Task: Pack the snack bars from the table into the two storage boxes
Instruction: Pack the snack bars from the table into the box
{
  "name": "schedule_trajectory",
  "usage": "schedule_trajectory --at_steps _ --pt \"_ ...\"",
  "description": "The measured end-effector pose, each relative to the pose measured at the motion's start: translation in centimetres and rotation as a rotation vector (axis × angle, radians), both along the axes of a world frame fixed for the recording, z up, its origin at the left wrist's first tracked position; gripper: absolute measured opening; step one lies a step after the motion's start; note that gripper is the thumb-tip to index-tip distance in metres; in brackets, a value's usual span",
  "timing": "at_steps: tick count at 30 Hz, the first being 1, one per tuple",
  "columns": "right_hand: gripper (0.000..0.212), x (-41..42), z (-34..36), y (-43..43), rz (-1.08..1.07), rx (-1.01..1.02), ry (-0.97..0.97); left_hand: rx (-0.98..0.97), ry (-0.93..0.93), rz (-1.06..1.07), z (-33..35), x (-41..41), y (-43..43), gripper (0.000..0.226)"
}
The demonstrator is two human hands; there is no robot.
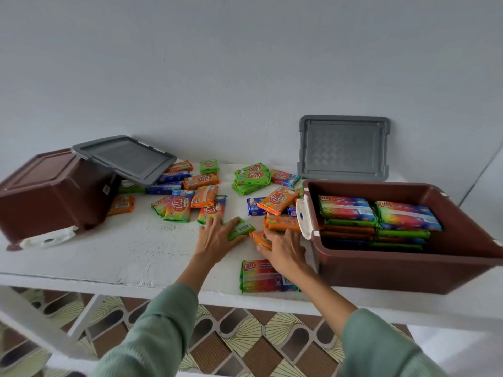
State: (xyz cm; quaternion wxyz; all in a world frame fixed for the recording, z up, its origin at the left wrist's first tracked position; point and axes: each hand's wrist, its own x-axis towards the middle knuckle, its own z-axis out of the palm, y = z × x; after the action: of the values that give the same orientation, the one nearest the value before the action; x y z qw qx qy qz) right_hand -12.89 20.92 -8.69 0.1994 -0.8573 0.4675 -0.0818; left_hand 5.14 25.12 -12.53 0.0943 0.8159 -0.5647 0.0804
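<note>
Several snack bars in orange, green, blue and rainbow wrappers lie scattered across the white table (109, 257). My left hand (217, 236) lies flat with its fingers over a green bar (242, 227). My right hand (283, 250) curls its fingers round an orange bar (258, 238) beside it. A rainbow bar (261, 276) lies near the front edge under my right wrist. The brown box (408, 273) on the right stands open and holds stacked bars. A second brown box (54, 191) lies tipped on its side at the left.
A grey lid (343, 148) leans upright against the wall behind the right box. Another grey lid (125, 157) rests slanted on the tipped left box. Patterned floor tiles show below the table's front edge.
</note>
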Motion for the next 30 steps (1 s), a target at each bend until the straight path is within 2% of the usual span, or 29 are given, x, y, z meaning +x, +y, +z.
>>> schedule_trajectory --at_steps 3,5,7,9,12,14,17,20,24,27,30 --pt "0.053 0.8 0.3 0.2 0.028 0.055 -0.140 -0.171 0.261 0.041 1.3 1.0 0.8 0.072" --pt "0.054 1.8 1.3 0.1 0.049 0.062 -0.236 -0.303 0.344 0.041 2.8 1.6 1.5 0.072" --pt "0.059 2.9 3.2 0.0 0.077 0.053 -0.345 -0.424 0.359 -0.014 5.0 1.9 2.0 0.093" --pt "0.066 3.3 6.0 0.0 0.112 0.072 -0.509 -0.494 0.381 -0.047 7.6 1.8 1.9 0.103" --pt "0.061 2.0 10.4 -1.0 0.151 0.016 -0.655 -0.514 0.389 -0.121 11.6 0.4 0.5 0.099" --pt "0.064 -0.3 12.9 -2.3 0.146 -0.048 -0.672 -0.482 0.395 -0.224 14.1 -1.5 -0.8 0.093" --pt "0.064 -5.5 15.6 -4.7 0.098 -0.078 -0.633 -0.370 0.383 -0.399 17.1 -5.7 -2.9 0.071" --pt "0.078 -11.7 17.4 -6.7 0.029 0.016 -0.522 -0.253 0.304 -0.561 18.1 -10.2 -5.1 0.061" --pt "0.078 -18.0 16.4 -9.5 -0.023 0.039 -0.145 -0.095 0.131 -0.737 16.6 -16.2 -8.2 0.054" --pt "0.077 -20.7 14.0 -11.2 0.006 0.080 0.100 0.059 -0.034 -0.757 14.2 -19.5 -10.0 0.060" --pt "0.076 -22.0 11.8 -12.1 0.093 0.118 0.283 0.215 -0.149 -0.766 12.3 -21.3 -10.7 0.056"
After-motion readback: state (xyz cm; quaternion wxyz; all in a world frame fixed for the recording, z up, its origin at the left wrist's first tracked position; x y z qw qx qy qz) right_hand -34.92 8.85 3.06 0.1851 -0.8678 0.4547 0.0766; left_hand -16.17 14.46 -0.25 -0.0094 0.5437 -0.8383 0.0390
